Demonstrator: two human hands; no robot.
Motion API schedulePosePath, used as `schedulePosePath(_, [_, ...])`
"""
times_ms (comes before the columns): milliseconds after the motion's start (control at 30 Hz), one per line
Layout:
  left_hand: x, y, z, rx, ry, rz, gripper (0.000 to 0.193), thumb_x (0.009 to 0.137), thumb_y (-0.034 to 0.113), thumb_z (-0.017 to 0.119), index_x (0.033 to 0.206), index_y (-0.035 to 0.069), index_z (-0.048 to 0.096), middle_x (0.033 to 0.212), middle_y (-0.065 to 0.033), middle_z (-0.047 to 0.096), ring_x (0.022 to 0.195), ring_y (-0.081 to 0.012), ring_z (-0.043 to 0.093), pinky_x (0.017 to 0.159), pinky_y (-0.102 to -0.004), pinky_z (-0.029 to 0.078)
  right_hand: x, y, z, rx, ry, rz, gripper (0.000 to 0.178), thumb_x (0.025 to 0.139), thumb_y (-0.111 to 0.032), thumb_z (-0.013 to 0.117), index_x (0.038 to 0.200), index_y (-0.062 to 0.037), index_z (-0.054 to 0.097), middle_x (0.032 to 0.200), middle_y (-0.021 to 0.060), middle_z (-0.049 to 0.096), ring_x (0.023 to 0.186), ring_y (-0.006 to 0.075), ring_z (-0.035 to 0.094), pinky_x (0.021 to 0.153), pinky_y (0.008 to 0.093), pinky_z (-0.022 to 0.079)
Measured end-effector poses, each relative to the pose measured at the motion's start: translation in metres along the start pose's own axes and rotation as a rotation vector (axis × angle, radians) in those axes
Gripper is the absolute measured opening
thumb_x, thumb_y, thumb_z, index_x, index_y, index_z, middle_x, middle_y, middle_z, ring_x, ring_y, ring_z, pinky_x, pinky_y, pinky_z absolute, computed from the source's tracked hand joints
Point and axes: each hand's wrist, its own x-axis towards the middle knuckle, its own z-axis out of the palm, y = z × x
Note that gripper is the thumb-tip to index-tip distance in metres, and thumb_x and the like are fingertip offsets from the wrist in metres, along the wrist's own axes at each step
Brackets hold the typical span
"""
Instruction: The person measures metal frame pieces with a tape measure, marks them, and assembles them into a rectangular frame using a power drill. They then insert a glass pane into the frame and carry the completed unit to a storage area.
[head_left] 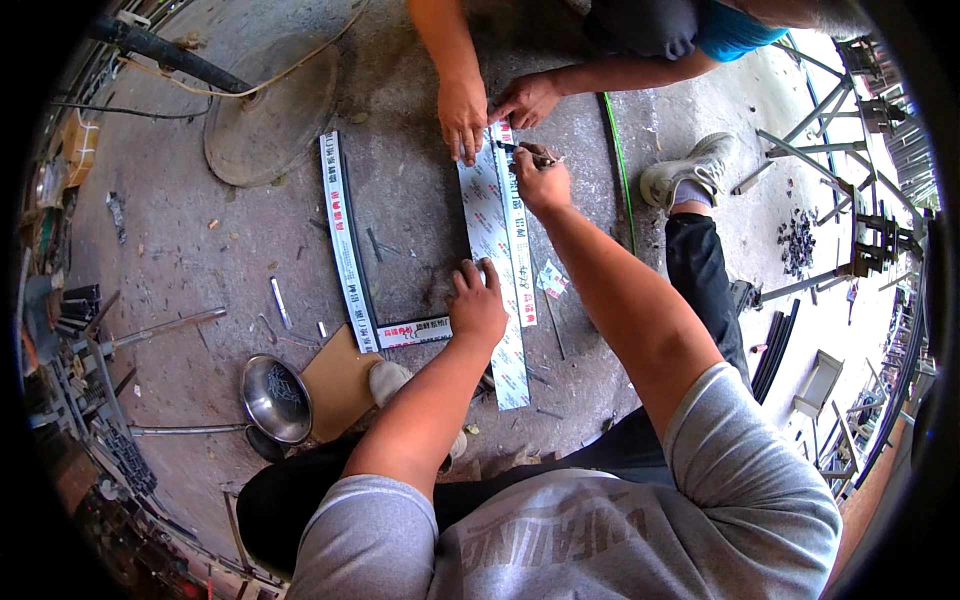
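Observation:
My right hand (541,183) is closed around a dark marker pen (507,147), its tip over the far end of a profile (525,265) covered in white and red printed film. Beside that profile lies a long silvery film-covered strip (490,230). My left hand (478,302) rests on this strip's left edge, fingers apart and slightly bent. A co-worker's one hand (462,115) presses on the strip's far end, and their other hand (527,100) touches the profile's end.
To the left, a curved film-covered profile (347,245) meets a short one (412,332) at a corner. Nearby are a metal bowl (276,398), a cardboard piece (342,385) and a round stand base (275,115). Metal racks (850,180) stand at right.

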Motion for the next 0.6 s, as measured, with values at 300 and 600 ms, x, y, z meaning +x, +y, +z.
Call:
schedulePosePath(300, [0.001,0.0,0.002,-0.045,-0.025,-0.012,0.106,0.079,0.041,0.087,0.158,0.006,0.026,0.161,-0.023,0.03,0.142,-0.0434,0.037,0.103,-0.0584,0.051,-0.004,-0.039,-0.003,-0.285,-0.066,-0.039,0.035,0.094,-0.036,0.064,0.1,-0.0026,0.073,0.095,0.0288,0.072,0.098,0.0464,0.07,0.085,0.0499,0.057])
schedulePosePath(600, [0.001,-0.005,0.013,-0.046,0.081,0.019,0.102,0.078,0.038,0.087,0.157,0.005,0.03,0.159,-0.0233,0.033,0.14,-0.0437,0.041,0.102,-0.0598,0.052,-0.015,-0.064,-0.008,-0.566,-0.185,-0.205,0.035,0.096,-0.036,0.06,0.098,-0.0036,0.072,0.091,0.0294,0.07,0.096,0.0487,0.068,0.08,0.0535,0.056])
